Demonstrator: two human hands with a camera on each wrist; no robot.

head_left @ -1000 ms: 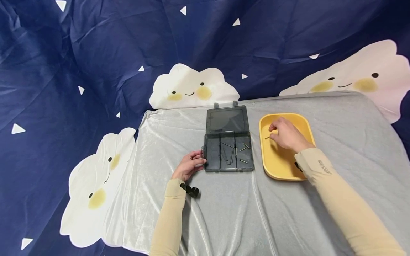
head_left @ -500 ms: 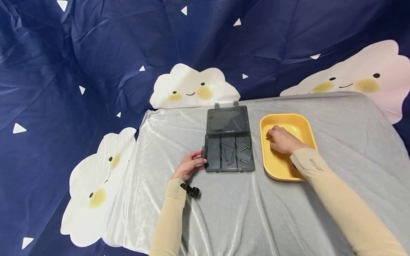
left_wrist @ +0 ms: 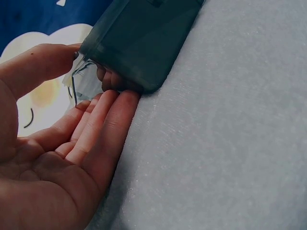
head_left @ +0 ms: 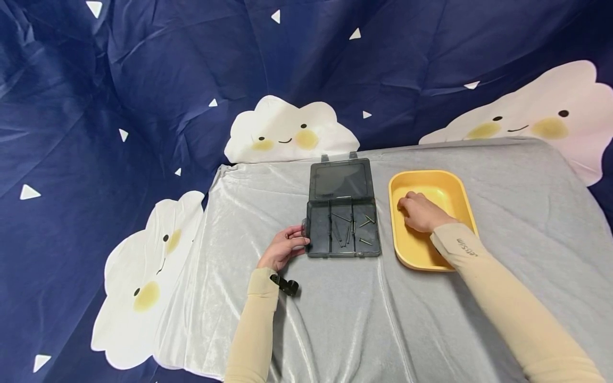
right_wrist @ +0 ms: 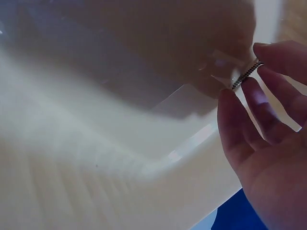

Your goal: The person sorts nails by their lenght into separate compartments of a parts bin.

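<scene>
In the head view my right hand (head_left: 423, 214) is down inside a yellow tray (head_left: 415, 254), near its left wall. The right wrist view shows this hand (right_wrist: 276, 165) pinching a screw (right_wrist: 246, 75) by its threaded shaft between thumb and fingers. To the left lies a dark see-through compartment box (head_left: 317, 229) with its lid (head_left: 341, 180) folded back. My left hand (head_left: 283, 248) grips the box's left side, thumb at the upper edge and fingers at the lower. Several long screws (head_left: 347, 234) lie in the middle compartment, and others (head_left: 366, 242) in the right one.
A grey cloth (head_left: 345, 319) covers the table beneath the box and tray. Behind it hangs a dark blue fabric (head_left: 407, 69) with white clouds. A black wrist camera (head_left: 286, 285) sits on my left wrist.
My right hand has lowered to the tray floor and moved slightly left, closing its fingers on the screw that lay there. My left hand and the box have stayed put.
</scene>
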